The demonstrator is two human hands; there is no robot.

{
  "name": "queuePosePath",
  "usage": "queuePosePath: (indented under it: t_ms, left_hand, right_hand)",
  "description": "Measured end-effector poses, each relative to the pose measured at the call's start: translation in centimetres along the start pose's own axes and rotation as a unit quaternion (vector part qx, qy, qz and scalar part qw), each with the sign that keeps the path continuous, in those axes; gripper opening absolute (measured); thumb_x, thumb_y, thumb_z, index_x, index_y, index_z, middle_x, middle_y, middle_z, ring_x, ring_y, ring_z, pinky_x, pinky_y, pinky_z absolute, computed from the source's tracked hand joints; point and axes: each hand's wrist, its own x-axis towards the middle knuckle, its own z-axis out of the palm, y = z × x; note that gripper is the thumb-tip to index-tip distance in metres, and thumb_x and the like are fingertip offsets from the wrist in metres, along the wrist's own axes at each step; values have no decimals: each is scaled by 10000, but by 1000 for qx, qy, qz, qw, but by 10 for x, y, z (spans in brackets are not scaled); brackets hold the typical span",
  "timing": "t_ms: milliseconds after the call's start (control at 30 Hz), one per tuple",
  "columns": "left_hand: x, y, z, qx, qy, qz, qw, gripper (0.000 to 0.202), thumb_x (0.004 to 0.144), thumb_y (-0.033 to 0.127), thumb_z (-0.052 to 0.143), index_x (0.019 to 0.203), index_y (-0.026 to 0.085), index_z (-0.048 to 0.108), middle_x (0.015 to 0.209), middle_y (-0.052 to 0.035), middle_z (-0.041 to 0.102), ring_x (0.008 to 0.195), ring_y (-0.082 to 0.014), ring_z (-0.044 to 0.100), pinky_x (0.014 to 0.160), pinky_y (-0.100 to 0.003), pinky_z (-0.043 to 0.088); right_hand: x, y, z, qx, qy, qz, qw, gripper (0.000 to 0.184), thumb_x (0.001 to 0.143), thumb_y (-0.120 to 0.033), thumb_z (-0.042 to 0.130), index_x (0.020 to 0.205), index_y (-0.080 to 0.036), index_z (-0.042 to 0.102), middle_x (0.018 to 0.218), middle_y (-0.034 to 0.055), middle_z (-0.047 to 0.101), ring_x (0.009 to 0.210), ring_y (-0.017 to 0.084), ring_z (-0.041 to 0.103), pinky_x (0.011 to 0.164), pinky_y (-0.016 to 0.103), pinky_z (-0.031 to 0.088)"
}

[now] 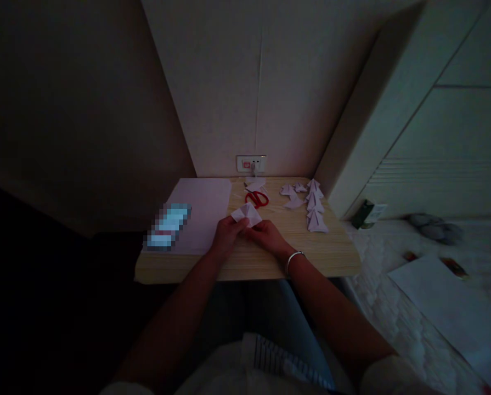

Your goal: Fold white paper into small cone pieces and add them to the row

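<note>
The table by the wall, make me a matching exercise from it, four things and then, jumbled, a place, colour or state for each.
Column one
1. Scissors
2. Left hand and right hand
3. Phone
4. Socket

Column two
A. Lying on a large sheet
B. Set in the wall
C. Red handles
D. Holding a folded paper

Pairs: 1-C, 2-D, 3-A, 4-B

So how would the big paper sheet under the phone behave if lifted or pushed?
The paper sheet would probably bend easily, as it looks thin. The phone lying on its left side may weigh that part down. Lying flat on the table, it would likely slide.
</note>
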Motion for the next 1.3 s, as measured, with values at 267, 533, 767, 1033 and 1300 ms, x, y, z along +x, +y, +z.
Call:
queuePosePath:
  t_ms: [267, 533, 767, 1033, 1300]
  left_hand:
    - [-1, 3, 3, -6, 11, -22, 1000, 292, 563, 316, 760, 759, 108, 698, 595, -16, 636, 505, -107, 515, 525, -248, 399]
    - [-3, 6, 5, -31, 16, -16, 999, 285, 555, 287, 767, 756, 101, 689, 610, -17, 645, 525, -102, 532, 519, -226, 406]
    - [-3, 7, 4, -76, 30, -4, 997, 241, 581, 284, 760, 713, 103, 671, 647, -25, 654, 578, -100, 565, 578, -226, 443]
    - [-1, 2, 3, -1, 1, -9, 1000, 323, 595, 321, 751, 833, 107, 704, 746, -56, 694, 681, -157, 618, 694, -295, 476]
    - [-3, 5, 7, 20, -3, -14, 1000, 278, 620, 313, 728, 810, 114, 693, 727, -42, 692, 607, -133, 605, 652, -285, 505]
  right_hand:
    - [2, 5, -2, 15, -22, 0, 1000, 302, 731, -413, 597, 603, -146, 655, 546, -9, 600, 495, 91, 460, 512, 223, 340]
    - [1, 4, -2, 16, -28, -1, 999, 283, 723, -401, 611, 608, -145, 646, 573, -2, 608, 525, 103, 483, 539, 230, 361]
    - [0, -2, -1, 79, 15, -9, 997, 300, 770, -438, 560, 686, -161, 639, 635, 0, 629, 560, 108, 497, 563, 234, 373]
    - [0, 0, -1, 83, 89, 0, 993, 274, 736, -401, 590, 601, -163, 575, 559, -23, 569, 508, 93, 453, 510, 225, 337]
    - [1, -1, 3, 75, 100, 19, 992, 323, 749, -442, 574, 598, -157, 595, 534, -15, 550, 463, 80, 392, 447, 218, 288]
